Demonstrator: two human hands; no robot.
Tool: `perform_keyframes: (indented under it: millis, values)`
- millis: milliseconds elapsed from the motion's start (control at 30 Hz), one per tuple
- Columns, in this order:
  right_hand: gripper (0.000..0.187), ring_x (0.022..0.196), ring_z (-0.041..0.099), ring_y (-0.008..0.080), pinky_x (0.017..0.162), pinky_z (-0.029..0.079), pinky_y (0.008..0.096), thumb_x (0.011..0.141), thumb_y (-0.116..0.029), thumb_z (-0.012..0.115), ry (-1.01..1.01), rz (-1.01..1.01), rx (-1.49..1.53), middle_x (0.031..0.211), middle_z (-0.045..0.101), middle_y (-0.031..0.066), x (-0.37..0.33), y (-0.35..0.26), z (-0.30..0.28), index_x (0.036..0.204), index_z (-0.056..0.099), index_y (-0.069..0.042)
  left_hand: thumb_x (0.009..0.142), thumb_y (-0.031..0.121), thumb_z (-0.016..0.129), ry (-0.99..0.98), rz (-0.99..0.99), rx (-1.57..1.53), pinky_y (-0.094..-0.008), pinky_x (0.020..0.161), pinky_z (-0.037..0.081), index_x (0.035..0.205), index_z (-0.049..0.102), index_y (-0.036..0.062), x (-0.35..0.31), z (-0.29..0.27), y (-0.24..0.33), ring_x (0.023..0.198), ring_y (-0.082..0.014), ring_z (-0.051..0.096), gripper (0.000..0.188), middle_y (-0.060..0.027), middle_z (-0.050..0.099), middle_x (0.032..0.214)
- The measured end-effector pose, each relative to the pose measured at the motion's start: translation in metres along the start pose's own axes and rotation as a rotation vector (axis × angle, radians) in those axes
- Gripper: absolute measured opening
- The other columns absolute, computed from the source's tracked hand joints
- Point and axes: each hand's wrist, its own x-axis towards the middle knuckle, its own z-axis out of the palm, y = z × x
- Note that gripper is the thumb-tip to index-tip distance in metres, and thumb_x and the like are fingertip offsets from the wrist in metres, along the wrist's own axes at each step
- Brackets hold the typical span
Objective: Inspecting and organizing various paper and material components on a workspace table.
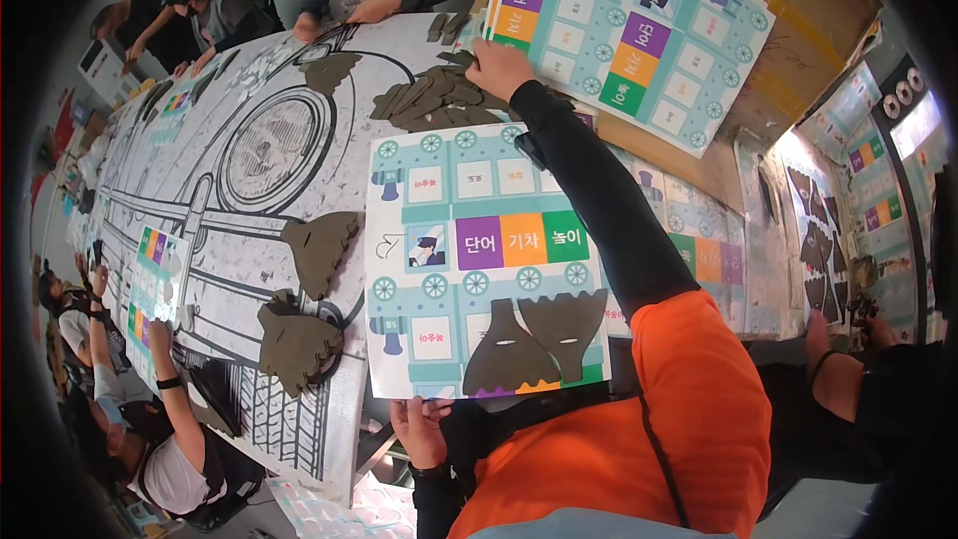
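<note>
A large printed sheet (417, 240) with pale teal train-like patterns and purple, orange and green blocks lies in front of me. My left hand (419, 431) pinches its lower edge. Two dark olive cut-out pieces (507, 351) with scalloped ends rest on the sheet's lower right. Stretched across the sheet's right side, my right arm reaches far ahead. My right hand (497, 72) is at the near left corner of a stack of similar sheets (689, 90), beside a pile of dark cut-outs (434, 100). Its fingers are bent, and their tips are partly hidden.
More dark cut-outs (324, 252) lie left of my sheet on a table covered with a black-and-white vehicle drawing (239, 269). The sheet stack rests on a cardboard box (798, 60). Several people work around the table; one hand (371, 8) is across from me.
</note>
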Motion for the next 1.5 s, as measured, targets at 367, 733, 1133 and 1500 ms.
perform_keyframes:
  millis: [367,733,1133,1500]
  values:
    - [0.033,0.094,0.067,0.0404,0.085,0.055,0.0477,0.080,-0.017,0.069,-0.211,0.005,0.008,0.102,0.065,0.0230,-0.005,-0.018,0.060,0.106,0.055,-0.002,0.104,0.009,0.049,-0.054,-0.039,-0.030,-0.0307,0.067,0.061,0.136,0.044,0.0023,0.000,0.013,-0.002,0.082,-0.0278,0.074,0.033,-0.0098,0.063,0.106]
    - [0.020,0.098,0.067,0.0212,0.084,0.049,0.0382,0.094,-0.013,0.052,0.127,-0.725,-0.156,0.101,0.067,0.0036,0.049,-0.098,0.041,0.113,0.059,-0.014,0.103,0.007,0.049,-0.083,-0.080,-0.050,-0.0311,0.067,0.061,0.140,0.041,0.0005,0.007,0.016,-0.005,0.084,-0.0306,0.075,0.038,-0.0142,0.065,0.117]
    - [0.054,0.124,0.057,0.0219,0.101,0.046,0.0456,0.087,-0.009,0.057,-0.575,-0.486,-0.173,0.142,0.060,0.0001,0.047,-0.090,0.107,0.139,0.060,-0.024,0.104,0.009,0.049,-0.118,-0.116,-0.045,-0.0322,0.069,0.062,0.141,0.040,0.0006,0.010,0.011,-0.002,0.087,-0.0319,0.075,0.038,-0.0171,0.065,0.121]
    - [0.028,0.118,0.058,0.0221,0.101,0.041,0.0481,0.094,-0.014,0.056,-0.378,-0.559,-0.254,0.114,0.067,0.0024,0.058,-0.086,0.122,0.119,0.067,-0.020,0.104,0.009,0.050,-0.135,-0.128,-0.060,-0.0336,0.071,0.063,0.140,0.042,0.0003,0.018,0.014,-0.006,0.088,-0.0324,0.075,0.037,-0.0175,0.065,0.121]
